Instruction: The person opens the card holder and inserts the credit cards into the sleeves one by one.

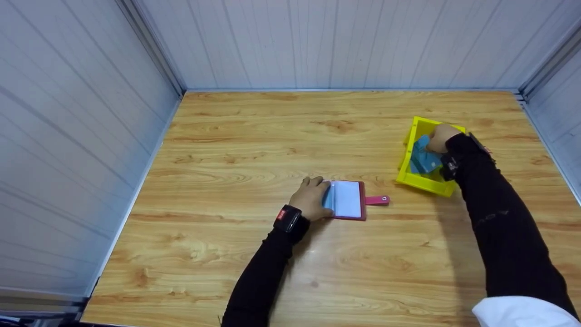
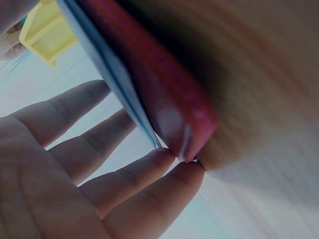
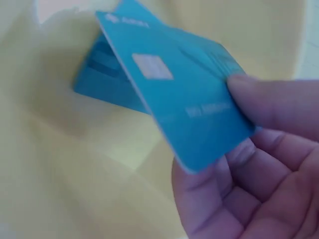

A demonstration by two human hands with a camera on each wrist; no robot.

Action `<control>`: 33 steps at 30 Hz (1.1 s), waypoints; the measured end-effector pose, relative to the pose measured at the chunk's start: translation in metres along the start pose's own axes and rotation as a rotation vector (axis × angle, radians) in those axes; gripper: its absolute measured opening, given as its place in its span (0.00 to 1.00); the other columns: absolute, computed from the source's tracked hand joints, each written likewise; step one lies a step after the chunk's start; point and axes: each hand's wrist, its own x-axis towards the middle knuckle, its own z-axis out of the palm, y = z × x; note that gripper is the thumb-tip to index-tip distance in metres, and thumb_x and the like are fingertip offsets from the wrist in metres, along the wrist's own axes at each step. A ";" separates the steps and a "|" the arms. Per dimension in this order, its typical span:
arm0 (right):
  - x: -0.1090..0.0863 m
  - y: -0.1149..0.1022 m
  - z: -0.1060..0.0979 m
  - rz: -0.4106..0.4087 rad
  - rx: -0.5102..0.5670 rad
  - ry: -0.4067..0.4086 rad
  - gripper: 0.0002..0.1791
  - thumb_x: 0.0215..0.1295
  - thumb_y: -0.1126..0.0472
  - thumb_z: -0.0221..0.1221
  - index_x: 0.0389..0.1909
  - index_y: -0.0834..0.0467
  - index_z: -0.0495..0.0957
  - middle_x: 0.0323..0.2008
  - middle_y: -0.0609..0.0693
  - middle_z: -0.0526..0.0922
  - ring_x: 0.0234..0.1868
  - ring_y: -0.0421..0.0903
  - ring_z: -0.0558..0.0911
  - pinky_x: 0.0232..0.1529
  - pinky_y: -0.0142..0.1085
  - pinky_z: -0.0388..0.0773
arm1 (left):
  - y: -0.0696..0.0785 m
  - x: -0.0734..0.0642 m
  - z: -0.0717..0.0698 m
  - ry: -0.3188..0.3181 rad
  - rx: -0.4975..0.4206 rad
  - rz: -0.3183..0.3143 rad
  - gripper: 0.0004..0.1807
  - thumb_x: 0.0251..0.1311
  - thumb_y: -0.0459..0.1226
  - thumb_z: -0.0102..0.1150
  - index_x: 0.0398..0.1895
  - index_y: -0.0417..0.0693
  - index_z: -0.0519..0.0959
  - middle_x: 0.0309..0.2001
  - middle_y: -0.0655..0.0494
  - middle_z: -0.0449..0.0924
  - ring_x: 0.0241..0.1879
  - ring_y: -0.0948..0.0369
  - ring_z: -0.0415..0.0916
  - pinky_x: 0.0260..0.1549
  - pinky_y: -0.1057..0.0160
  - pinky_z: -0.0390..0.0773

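One blue card [image 3: 189,112] with a chip is tilting in the right hand's grip inside the yellow bin [image 1: 424,184], while a second blue card [image 3: 102,74] is lying behind it against the bin's pale interior. The right hand [image 1: 441,138] is pinching the first card near one edge: the thumb is pressing on its printed face and the other fingers are curling behind, leaving only the card's thickness between them. The right arm is reaching forward over the bin's near rim, with the wrist bending inward.

To the left, an open card holder [image 1: 348,200] is resting on the worktop [image 1: 236,181], its pink strap [image 1: 377,200] pointing toward the bin. The left hand [image 1: 310,200] is spanning the holder's left side, its grip moderately wide; the thumb is sitting at the near edge, and gently bent fingers are touching the sleeves and the cover along the far side. Black sleeves [image 1: 258,281] are covering both forearms, and pale panelled walls [image 1: 317,45] are enclosing the worktop.
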 end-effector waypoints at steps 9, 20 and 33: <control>-0.022 -0.009 -0.022 -0.030 0.065 0.157 0.14 0.73 0.58 0.47 0.33 0.66 0.68 0.25 0.54 0.69 0.28 0.48 0.70 0.30 0.38 0.67 | 0.001 0.001 0.000 0.004 -0.003 -0.010 0.45 0.50 0.48 0.72 0.72 0.50 0.65 0.73 0.48 0.62 0.74 0.43 0.54 0.68 0.48 0.66; -0.042 -0.049 0.005 -0.176 0.304 0.267 0.13 0.75 0.55 0.48 0.32 0.60 0.68 0.17 0.45 0.64 0.20 0.41 0.63 0.25 0.36 0.61 | 0.004 0.003 0.000 0.007 0.008 -0.004 0.45 0.50 0.48 0.72 0.72 0.50 0.66 0.72 0.49 0.63 0.73 0.46 0.56 0.67 0.51 0.67; -0.037 -0.087 0.063 -0.245 0.597 0.216 0.11 0.73 0.57 0.52 0.45 0.62 0.73 0.31 0.48 0.82 0.29 0.39 0.77 0.34 0.30 0.79 | 0.002 0.002 0.001 0.011 -0.011 0.005 0.46 0.48 0.48 0.74 0.71 0.49 0.66 0.72 0.48 0.63 0.73 0.45 0.56 0.68 0.51 0.66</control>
